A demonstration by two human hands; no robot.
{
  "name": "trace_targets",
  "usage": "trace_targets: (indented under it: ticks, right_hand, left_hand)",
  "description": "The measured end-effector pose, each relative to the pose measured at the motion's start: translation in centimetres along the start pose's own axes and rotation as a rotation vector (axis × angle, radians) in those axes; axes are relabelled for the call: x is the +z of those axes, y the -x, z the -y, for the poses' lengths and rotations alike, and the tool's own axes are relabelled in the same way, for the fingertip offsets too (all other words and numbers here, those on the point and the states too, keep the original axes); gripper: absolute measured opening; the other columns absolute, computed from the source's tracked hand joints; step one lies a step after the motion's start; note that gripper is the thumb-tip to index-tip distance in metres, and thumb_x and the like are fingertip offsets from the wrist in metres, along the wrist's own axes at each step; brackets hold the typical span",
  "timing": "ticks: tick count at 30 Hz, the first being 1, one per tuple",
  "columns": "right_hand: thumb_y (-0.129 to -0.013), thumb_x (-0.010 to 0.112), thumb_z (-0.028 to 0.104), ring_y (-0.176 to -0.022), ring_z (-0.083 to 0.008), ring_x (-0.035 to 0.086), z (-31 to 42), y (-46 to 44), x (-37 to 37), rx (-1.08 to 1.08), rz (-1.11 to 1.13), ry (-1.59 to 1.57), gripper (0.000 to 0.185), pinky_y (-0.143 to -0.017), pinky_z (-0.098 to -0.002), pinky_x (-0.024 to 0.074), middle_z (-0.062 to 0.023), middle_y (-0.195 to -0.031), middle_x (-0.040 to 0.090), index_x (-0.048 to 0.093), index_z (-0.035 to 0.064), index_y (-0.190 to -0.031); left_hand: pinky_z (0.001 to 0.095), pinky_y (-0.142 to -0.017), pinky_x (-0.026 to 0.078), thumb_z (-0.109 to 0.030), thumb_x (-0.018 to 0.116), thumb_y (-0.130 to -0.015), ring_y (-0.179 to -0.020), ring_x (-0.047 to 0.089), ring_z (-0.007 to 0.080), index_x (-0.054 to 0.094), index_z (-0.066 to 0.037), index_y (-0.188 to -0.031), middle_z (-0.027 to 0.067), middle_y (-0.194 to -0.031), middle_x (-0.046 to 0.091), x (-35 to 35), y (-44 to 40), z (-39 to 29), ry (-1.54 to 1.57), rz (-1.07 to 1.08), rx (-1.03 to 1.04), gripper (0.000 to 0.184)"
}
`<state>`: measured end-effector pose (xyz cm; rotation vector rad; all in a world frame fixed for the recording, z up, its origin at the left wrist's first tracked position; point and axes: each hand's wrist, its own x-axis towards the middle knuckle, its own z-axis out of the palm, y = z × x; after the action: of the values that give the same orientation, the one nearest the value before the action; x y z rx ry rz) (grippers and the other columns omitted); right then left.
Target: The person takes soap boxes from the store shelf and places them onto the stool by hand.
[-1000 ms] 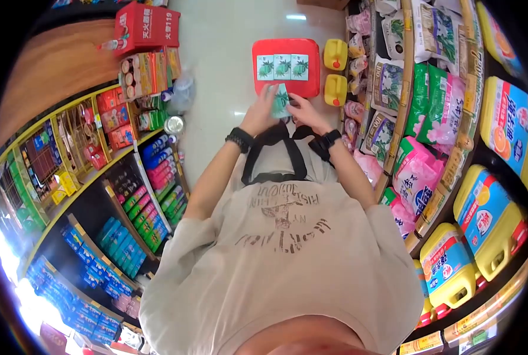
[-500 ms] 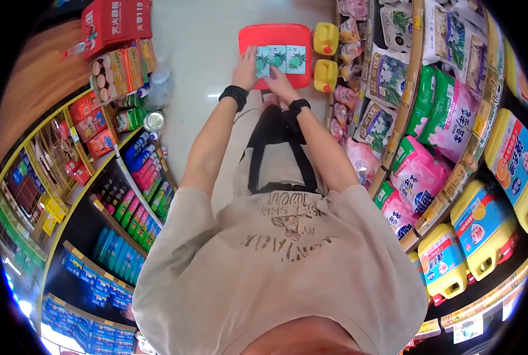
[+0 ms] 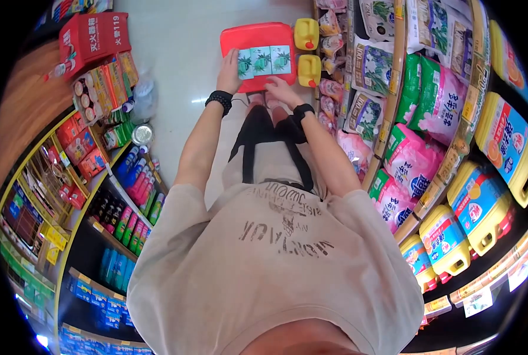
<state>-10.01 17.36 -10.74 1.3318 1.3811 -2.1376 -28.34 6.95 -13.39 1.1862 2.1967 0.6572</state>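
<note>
On a red plastic stool or crate top, three white packs with a green plant print lie side by side in a row. My left hand rests at the left end of the row, fingers stretched out against the side of the leftmost pack. Just below the packs, near the red top's lower edge, is my right hand. Its fingers are apart and a little bent, with nothing in them. A dark band sits on each wrist.
Two yellow jugs stand right of the red top, beside shelves of pink laundry bags and big yellow bottles. Left are a red fire-extinguisher box and shelves with blue boxes. Pale floor lies between.
My right hand has drawn back from the packs toward the stool's lower edge. My left hand stays at the row's left end. The whole view has shifted slightly.
</note>
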Motion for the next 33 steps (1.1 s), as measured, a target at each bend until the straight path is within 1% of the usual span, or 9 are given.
trace_targets:
  ticks: [11, 16, 18, 20, 21, 24, 25, 30, 33]
  right_hand:
    - [-0.096, 0.056, 0.026, -0.092, -0.0131, 0.061, -6.7, 6.9, -4.5, -0.15, -0.071, 0.213, 0.038, -0.076, -0.0267, 0.0501, -0.0057, -0.104, 0.064, 0.055, 0.0042, -0.127]
    - [-0.095, 0.06, 0.024, -0.09, -0.0128, 0.059, -7.8, 15.9, -3.8, -0.202, -0.02, 0.289, 0.038, -0.078, -0.0248, 0.0484, -0.0074, -0.102, 0.064, 0.056, 0.0015, -0.126]
    - [-0.095, 0.061, 0.024, -0.092, -0.0122, 0.059, -7.7, 19.9, -2.5, -0.174, 0.052, 0.275, 0.039, -0.079, -0.0248, 0.0487, -0.0073, -0.104, 0.064, 0.056, 0.0016, -0.126]
    - [-0.093, 0.064, 0.029, -0.097, -0.015, 0.062, -5.3, 24.0, -1.2, 0.158, 0.107, 0.274, 0.044, -0.084, -0.0278, 0.0497, -0.0092, -0.105, 0.066, 0.056, -0.0016, -0.124]
    - [-0.09, 0.066, 0.03, -0.095, -0.0173, 0.063, -7.5, 24.8, -0.8, -0.061, 0.105, 0.299, 0.046, -0.083, -0.0281, 0.0499, -0.0099, -0.105, 0.066, 0.057, -0.0003, -0.123]
    - [-0.089, 0.067, 0.028, -0.091, -0.0201, 0.065, -10.5, 26.0, 0.0, -0.426, 0.023, 0.44, 0.042, -0.08, -0.0305, 0.05, -0.0103, -0.102, 0.067, 0.058, 0.0012, -0.121]
    - [-0.089, 0.065, 0.027, -0.084, -0.0274, 0.066, -8.8, 27.0, 0.3, -0.186, 0.056, 0.389, 0.038, -0.075, -0.0353, 0.0502, -0.0154, -0.1, 0.068, 0.06, 0.0015, -0.117]
    - [-0.092, 0.057, 0.026, -0.076, -0.0399, 0.063, -9.1, 24.8, -0.3, -0.247, -0.474, 0.53, 0.029, -0.065, -0.0465, 0.047, -0.0237, -0.082, 0.064, 0.063, 0.0044, -0.111]
    - [-0.094, 0.055, 0.024, -0.077, -0.0427, 0.062, -7.8, 22.9, -0.4, -0.572, -0.561, 0.539, 0.025, -0.066, -0.0504, 0.0462, -0.0238, -0.083, 0.064, 0.063, 0.0071, -0.11]
  left_hand:
    - [0.0389, -0.109, 0.039, 0.004, 0.073, -0.061, -0.133, 0.039, 0.0356, 0.031, -0.004, -0.145, 0.0155, -0.149, 0.035, -0.1, -0.3, 1.0, -0.083, 0.028, 0.058, 0.094]
    - [0.0488, -0.108, 0.036, -0.009, 0.08, -0.066, -0.137, 0.031, 0.0415, 0.029, -0.007, -0.148, 0.021, -0.152, 0.027, -0.9, 0.2, 0.4, -0.177, 0.001, 0.087, 0.097]
    - [0.0528, -0.107, 0.035, -0.015, 0.081, -0.068, -0.138, 0.027, 0.0442, 0.029, -0.009, -0.149, 0.0232, -0.153, 0.024, -2.4, 1.3, -1.0, -0.196, -0.042, 0.115, 0.096]
    - [0.0565, -0.105, 0.034, -0.021, 0.082, -0.071, -0.14, 0.023, 0.0468, 0.029, -0.01, -0.149, 0.025, -0.154, 0.02, -4.1, 2.8, -2.5, -0.175, -0.069, 0.19, 0.095]
    - [0.0513, -0.104, 0.038, -0.025, 0.078, -0.075, -0.136, 0.032, 0.0437, 0.035, -0.008, -0.145, 0.0246, -0.151, 0.027, -5.0, 3.9, -3.4, -0.201, -0.099, 0.238, 0.084]
    - [0.0451, -0.101, 0.042, -0.026, 0.075, -0.079, -0.127, 0.046, 0.0385, 0.044, -0.005, -0.138, 0.0239, -0.141, 0.043, -7.2, 8.4, -5.2, 0.005, 0.126, 0.346, 0.07]
    - [0.0422, -0.099, 0.044, -0.025, 0.074, -0.081, -0.121, 0.051, 0.0363, 0.047, -0.003, -0.134, 0.0231, -0.134, 0.05, -7.8, 10.4, -5.9, 0.086, 0.246, 0.395, 0.063]
    - [0.0347, -0.099, 0.043, -0.02, 0.065, -0.09, -0.113, 0.056, 0.0283, 0.055, 0.0, -0.126, 0.0178, -0.122, 0.059, -8.8, 20.0, -9.1, 0.387, 1.06, 0.284, 0.042]
    - [0.037, -0.08, 0.046, -0.019, 0.062, -0.09, -0.09, 0.058, 0.0303, 0.058, 0.001, -0.102, 0.0188, -0.098, 0.06, -6.9, 22.4, -9.8, 0.363, 0.93, 0.331, 0.024]
